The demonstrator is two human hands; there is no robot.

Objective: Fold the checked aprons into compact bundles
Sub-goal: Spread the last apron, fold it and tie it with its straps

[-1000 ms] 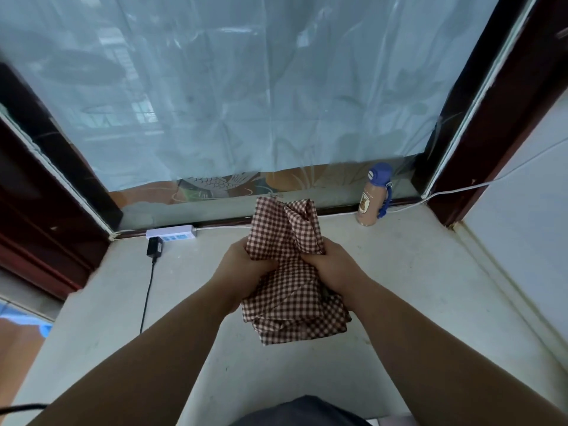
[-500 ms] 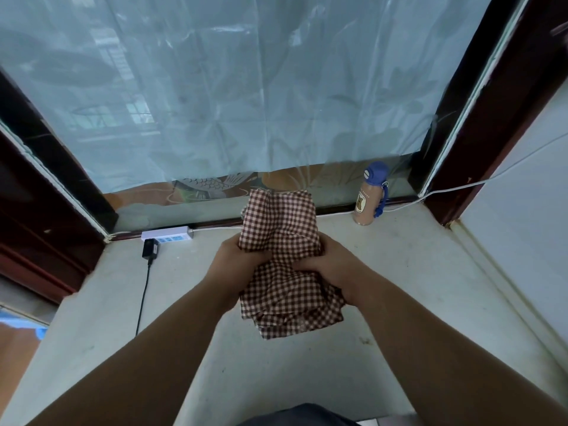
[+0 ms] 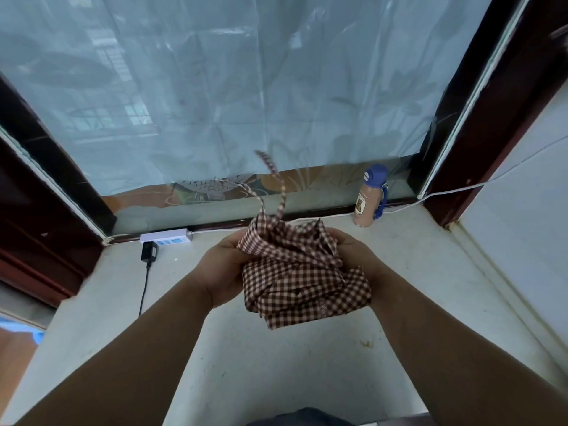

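A crumpled brown-and-white checked apron (image 3: 307, 281) is held above a pale stone window ledge (image 3: 276, 373), clear of the surface, between two bare hands. The cloth's left edge is gripped by the left hand (image 3: 226, 269), its fingers curled into the folds. The bundle is clasped from the other side by the right hand (image 3: 353, 250), most of whose fingers are hidden behind the fabric. Two narrow apron straps (image 3: 281, 192) are seen standing up above the bundle, blurred against the window.

The ledge is scuffed and marked, with a small brownish stain near the right forearm. The window behind it is covered by a translucent bluish plastic sheet (image 3: 246, 87), below which a strip of patterned glass is visible. The opening is framed on both sides by dark red wood (image 3: 491, 118). A white wall (image 3: 538, 210) rises at the right.

Along the back of the ledge, a white power strip (image 3: 166, 236) lies at the left, with a black plug (image 3: 149, 251) and its dark cord just beside it. A tan bottle with a blue cap (image 3: 368, 201) stands upright at the right, near a thin white cable (image 3: 461, 189).
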